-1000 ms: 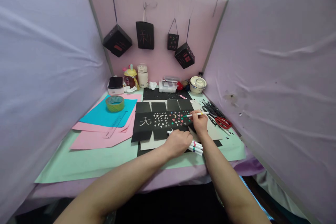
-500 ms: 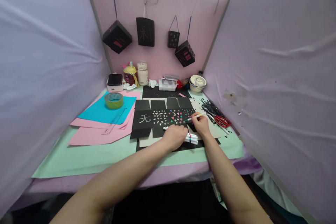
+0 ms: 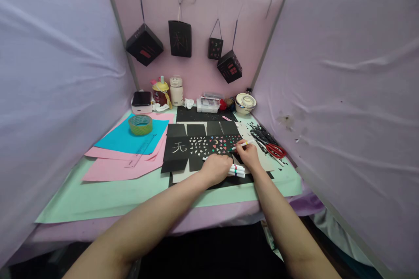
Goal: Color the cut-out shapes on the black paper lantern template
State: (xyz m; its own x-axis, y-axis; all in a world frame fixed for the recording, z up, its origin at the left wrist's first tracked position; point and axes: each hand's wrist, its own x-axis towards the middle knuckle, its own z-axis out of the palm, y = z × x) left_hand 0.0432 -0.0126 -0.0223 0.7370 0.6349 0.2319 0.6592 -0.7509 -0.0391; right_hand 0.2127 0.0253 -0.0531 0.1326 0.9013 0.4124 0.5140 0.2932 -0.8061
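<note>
My right hand [image 3: 248, 155] pinches a white marker pen [image 3: 244, 144], its green tip down at the black cut-out card [image 3: 176, 158]. Closed around several more white markers [image 3: 238, 171], my left hand [image 3: 217, 168] rests on the card's lower edge. White shard shapes cover one panel of the card, and coloured hearts, stars and a moon the panels to the right. A white character stands on the left panel. Under the card lies a pale grey board [image 3: 180, 177], with more black paper beneath it.
To the left, a tape roll [image 3: 140, 125] and clear ruler [image 3: 141, 151] lie on blue and pink sheets. Red-handled scissors [image 3: 275, 150] sit among black scraps on the right. Bottles [image 3: 176, 92], a plastic case [image 3: 208, 105] and bowl [image 3: 245, 103] line the back; black paper boxes [image 3: 180, 39] hang above.
The whole view has shifted slightly to the left. Both hands keep nearly the same place on the card, the right one still holding its marker at the card.
</note>
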